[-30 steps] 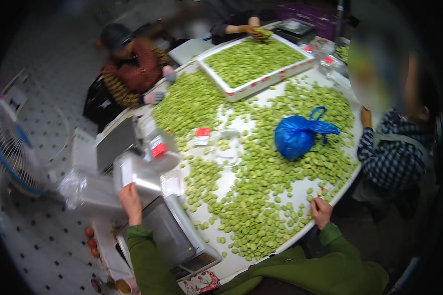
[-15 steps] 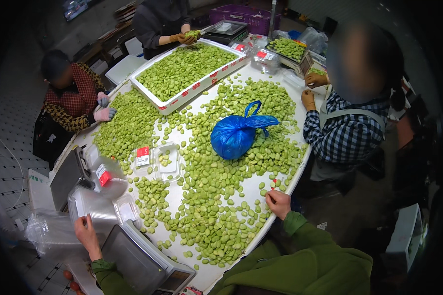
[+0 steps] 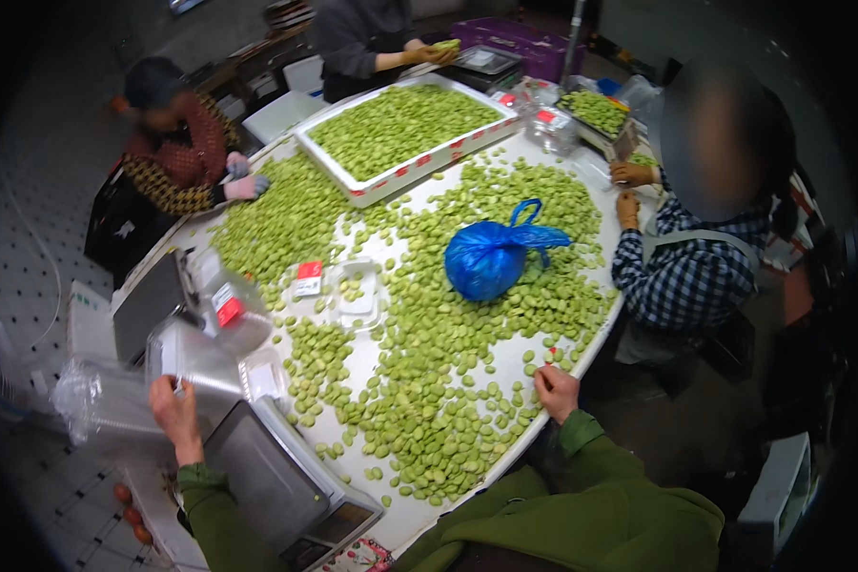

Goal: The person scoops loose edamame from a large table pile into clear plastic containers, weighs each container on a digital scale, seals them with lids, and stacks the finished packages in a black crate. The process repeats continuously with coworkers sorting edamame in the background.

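Note:
My left hand [image 3: 173, 412] is at the stack of clear plastic containers [image 3: 189, 355], its fingers bent and pinched at the near edge. Whatever lies between the fingertips is too small to make out. My right hand [image 3: 556, 393] rests closed at the table's right edge, beside loose shelled green beans [image 3: 439, 400]. A small red piece [image 3: 550, 354] shows just past its fingers; whether the hand touches it I cannot tell. Between the hands and the far tray lies an open clear box [image 3: 357, 296] with a few beans in it. A tied blue plastic bag [image 3: 484, 262] sits on the beans.
A grey scale [image 3: 267, 486] stands near my left forearm. Farther off is a white foam tray [image 3: 429, 167] full of beans. Three co-workers sit or stand around the table: one left, one at the back [image 3: 362, 43], one right in a checked shirt [image 3: 686, 272].
The view has swung left, so everything appears farther right. My left hand's fingers have curled in at the container stack. My right hand stays at the table edge.

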### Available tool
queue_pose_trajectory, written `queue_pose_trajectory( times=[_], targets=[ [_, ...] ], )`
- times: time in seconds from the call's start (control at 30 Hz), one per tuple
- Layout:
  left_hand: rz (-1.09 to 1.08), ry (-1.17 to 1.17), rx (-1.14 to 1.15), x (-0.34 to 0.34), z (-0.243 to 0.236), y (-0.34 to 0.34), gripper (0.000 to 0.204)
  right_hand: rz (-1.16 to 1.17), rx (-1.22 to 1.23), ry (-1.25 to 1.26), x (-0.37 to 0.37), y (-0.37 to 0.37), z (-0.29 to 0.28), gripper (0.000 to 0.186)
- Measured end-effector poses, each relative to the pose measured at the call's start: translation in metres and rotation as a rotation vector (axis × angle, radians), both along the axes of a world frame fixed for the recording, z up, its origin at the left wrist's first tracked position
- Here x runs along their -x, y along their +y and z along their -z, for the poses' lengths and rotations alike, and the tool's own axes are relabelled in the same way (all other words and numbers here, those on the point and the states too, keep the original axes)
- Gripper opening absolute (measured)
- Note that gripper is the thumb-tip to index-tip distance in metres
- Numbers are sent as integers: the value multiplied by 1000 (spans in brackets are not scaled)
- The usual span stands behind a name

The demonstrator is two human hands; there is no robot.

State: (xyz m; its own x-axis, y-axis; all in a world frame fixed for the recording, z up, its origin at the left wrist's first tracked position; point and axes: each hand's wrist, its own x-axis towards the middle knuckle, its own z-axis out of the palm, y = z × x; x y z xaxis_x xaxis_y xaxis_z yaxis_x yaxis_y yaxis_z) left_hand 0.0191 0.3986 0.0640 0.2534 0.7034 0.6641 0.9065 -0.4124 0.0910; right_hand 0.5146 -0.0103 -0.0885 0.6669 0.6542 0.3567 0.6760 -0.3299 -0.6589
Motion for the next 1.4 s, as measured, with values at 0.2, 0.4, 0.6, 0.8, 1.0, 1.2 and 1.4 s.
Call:
queue_pose_trajectory(
  times=[0.2, 0.4, 0.6, 0.8, 1.0, 1.2, 1.4],
  targets=[
    [-22, -374, 3, -20, -41, -57, 14, -17, 1, 51, 3, 0, 1, 4],
    [38, -568, 32, -19, -42, -167, 18, -17, 14, 59, 1, 0, 4, 5],
    [-123, -384, 46, -25, 18, -258, 26, -30, 42, 46, 1, 0, 2, 4],
    [-168, -379, 153, -18, 50, -284, 26, -29, 36, 132, -6, -4, 11, 5],
    [-160, -388, 250, -18, 51, -293, 28, -170, -45, 486, 13, 25, -11, 12],
    [-214, -280, 57, -31, 36, -298, 24, -649, 72, 369, 69, 119, -62, 14],
    [294, -680, 278, -90, 46, -322, 29, -890, 96, 357, 120, 218, -44, 29]
  ],
)
